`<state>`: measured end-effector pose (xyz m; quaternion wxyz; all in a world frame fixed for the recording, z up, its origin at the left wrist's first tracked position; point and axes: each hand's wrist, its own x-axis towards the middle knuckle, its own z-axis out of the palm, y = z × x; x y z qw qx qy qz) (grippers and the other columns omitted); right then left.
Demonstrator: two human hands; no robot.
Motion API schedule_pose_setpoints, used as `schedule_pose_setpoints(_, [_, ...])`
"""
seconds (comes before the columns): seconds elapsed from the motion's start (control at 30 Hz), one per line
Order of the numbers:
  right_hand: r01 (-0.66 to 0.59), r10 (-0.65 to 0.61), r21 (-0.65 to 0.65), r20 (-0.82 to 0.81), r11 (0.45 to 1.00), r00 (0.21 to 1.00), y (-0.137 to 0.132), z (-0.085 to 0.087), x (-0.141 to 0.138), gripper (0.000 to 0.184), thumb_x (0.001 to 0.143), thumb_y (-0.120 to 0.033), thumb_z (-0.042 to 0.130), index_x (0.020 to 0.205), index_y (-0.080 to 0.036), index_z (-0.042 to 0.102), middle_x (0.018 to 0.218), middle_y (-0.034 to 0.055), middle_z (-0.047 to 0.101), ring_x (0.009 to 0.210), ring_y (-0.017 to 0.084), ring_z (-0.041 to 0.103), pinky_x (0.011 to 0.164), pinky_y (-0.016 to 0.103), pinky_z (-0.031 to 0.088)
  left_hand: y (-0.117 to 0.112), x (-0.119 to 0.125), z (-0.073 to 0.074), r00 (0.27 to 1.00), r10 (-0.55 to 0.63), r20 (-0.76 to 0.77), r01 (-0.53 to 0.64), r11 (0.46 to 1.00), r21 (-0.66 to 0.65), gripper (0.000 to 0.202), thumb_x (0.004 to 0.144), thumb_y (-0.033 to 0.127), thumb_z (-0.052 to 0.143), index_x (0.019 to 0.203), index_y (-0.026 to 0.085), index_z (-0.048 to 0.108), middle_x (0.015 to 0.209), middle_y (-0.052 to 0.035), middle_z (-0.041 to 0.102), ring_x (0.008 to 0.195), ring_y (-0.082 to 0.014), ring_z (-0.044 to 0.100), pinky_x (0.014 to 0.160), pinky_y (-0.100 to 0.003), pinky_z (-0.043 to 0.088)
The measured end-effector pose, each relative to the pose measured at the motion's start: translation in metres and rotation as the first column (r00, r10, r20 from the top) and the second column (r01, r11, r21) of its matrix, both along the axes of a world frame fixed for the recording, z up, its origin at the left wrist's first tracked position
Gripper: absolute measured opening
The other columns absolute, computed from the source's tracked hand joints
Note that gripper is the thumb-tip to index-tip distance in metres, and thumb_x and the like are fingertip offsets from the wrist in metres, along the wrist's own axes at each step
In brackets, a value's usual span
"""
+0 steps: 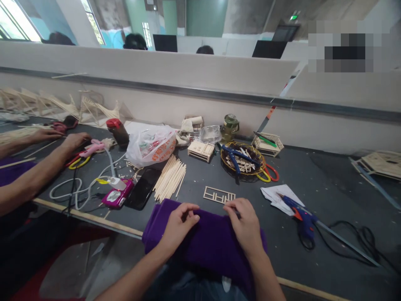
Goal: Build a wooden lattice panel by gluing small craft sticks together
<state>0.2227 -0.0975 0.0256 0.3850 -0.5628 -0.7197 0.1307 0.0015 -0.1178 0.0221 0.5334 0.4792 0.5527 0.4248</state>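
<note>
Clamped on a fold of the purple cloth (206, 244), the left hand (179, 225) is seen with fingers curled in and thumb pressed against them. The right hand (246, 223) is laid on the same cloth with its fingers bent over the far edge; whether that grip is closed on the fabric cannot be told.

The cloth is bunched across the near edge of the dark worktop (313, 171), partly hanging off toward the lap. A plastic bag (152, 146) is set further back, and a bundle of sticks (171, 177) is fanned out just beyond the left hand, beside a phone (142, 189). A glue gun (302, 218) is laid on paper to the right, its cord trailing away. A small stick frame (219, 195) is placed just beyond the cloth, between the two hands.

If the cloth were dragged or flicked forward, the light frame could be knocked or bent, and loose sticks could be swept along. A co-worker's hands (73, 142) are occupied well to the left.
</note>
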Motion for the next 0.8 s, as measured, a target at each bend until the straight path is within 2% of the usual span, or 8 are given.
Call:
schedule_pose_setpoints(0.17, [-0.001,0.049,-0.143,0.335,0.990,0.941,0.051,-0.007,-0.029,0.017,0.092,-0.023,0.056,0.080,-0.023,0.069,0.086,0.0029,0.066,0.085,0.018,0.053,0.073,0.029,0.035,0.007,-0.003,-0.012,0.993,0.080,-0.087,-0.070,0.991,0.112,0.023,0.081,0.033,0.064,0.096,0.016,0.070,0.081,-0.0024,0.057,0.071,-0.0142,0.054,0.064,-0.024,0.043])
schedule_pose_setpoints(0.3, [-0.036,0.100,-0.151,0.445,0.988,0.890,0.074,-0.013,-0.044,0.019,0.089,-0.022,0.059,0.073,-0.022,0.070,0.079,0.0043,0.066,0.080,0.019,0.051,0.066,0.031,0.028,0.007,-0.005,-0.020,0.994,0.065,-0.083,-0.053,0.988,0.148,0.023,0.084,0.035,0.060,0.096,0.017,0.069,0.087,-0.0040,0.059,0.075,-0.0156,0.057,0.063,-0.024,0.046])
schedule_pose_setpoints(0.37, [-0.045,0.105,-0.138,0.468,0.989,0.877,0.076,-0.012,-0.047,0.022,0.089,-0.021,0.058,0.069,-0.020,0.067,0.076,0.0054,0.064,0.080,0.020,0.050,0.066,0.032,0.026,0.007,-0.006,-0.022,0.996,0.063,-0.064,-0.053,0.989,0.139,0.023,0.084,0.035,0.061,0.096,0.017,0.068,0.086,-0.0034,0.058,0.073,-0.0147,0.056,0.062,-0.024,0.047])
schedule_pose_setpoints(0.47, [-0.035,0.081,-0.104,0.483,0.994,0.872,0.067,-0.005,-0.045,0.019,0.091,-0.021,0.054,0.076,-0.018,0.065,0.081,0.0063,0.063,0.083,0.020,0.049,0.068,0.032,0.027,0.007,-0.007,-0.019,0.996,0.084,0.000,-0.083,0.992,0.097,0.025,0.082,0.036,0.065,0.097,0.016,0.069,0.086,-0.0035,0.060,0.068,-0.0133,0.055,0.058,-0.023,0.046])
schedule_pose_setpoints(0.57, [-0.073,0.093,-0.064,0.427,0.995,0.900,0.046,0.008,-0.044,0.020,0.095,-0.023,0.048,0.080,-0.018,0.062,0.082,0.0044,0.061,0.082,0.018,0.049,0.072,0.032,0.030,0.008,-0.004,-0.008,0.976,0.084,0.198,-0.083,0.996,-0.015,0.035,0.080,0.036,0.070,0.107,0.015,0.068,0.092,-0.0060,0.065,0.067,-0.0120,0.056,0.060,-0.023,0.047])
schedule_pose_setpoints(0.63, [-0.185,0.177,0.004,0.273,0.983,0.946,0.026,0.015,-0.046,0.022,0.095,-0.022,0.048,0.078,-0.018,0.061,0.078,0.0030,0.059,0.080,0.018,0.049,0.073,0.032,0.033,0.008,-0.001,0.001,0.901,0.028,0.432,0.029,0.992,-0.124,0.040,0.079,0.036,0.072,0.111,0.013,0.068,0.092,-0.0076,0.068,0.067,-0.0114,0.058,0.063,-0.024,0.049])
schedule_pose_setpoints(0.7, [-0.273,0.260,0.118,0.118,0.955,0.958,0.005,0.019,-0.051,0.019,0.094,-0.020,0.051,0.081,-0.020,0.065,0.076,0.0024,0.056,0.079,0.017,0.050,0.073,0.033,0.037,0.006,0.002,0.006,0.765,-0.014,0.644,0.185,0.962,-0.199,0.038,0.075,0.035,0.077,0.103,0.009,0.071,0.085,-0.0083,0.069,0.067,-0.0115,0.060,0.065,-0.023,0.050])
schedule_pose_setpoints(0.8, [-0.262,0.284,0.261,-0.051,0.929,0.957,-0.019,0.018,-0.059,0.020,0.088,-0.014,0.058,0.099,-0.024,0.071,0.087,0.0042,0.057,0.086,0.019,0.052,0.074,0.034,0.043,0.001,0.009,0.009,0.552,0.052,0.832,0.340,0.897,-0.281,0.033,0.064,0.027,0.086,0.085,0.006,0.072,0.072,-0.0054,0.068,0.064,-0.0089,0.062,0.065,-0.018,0.049])
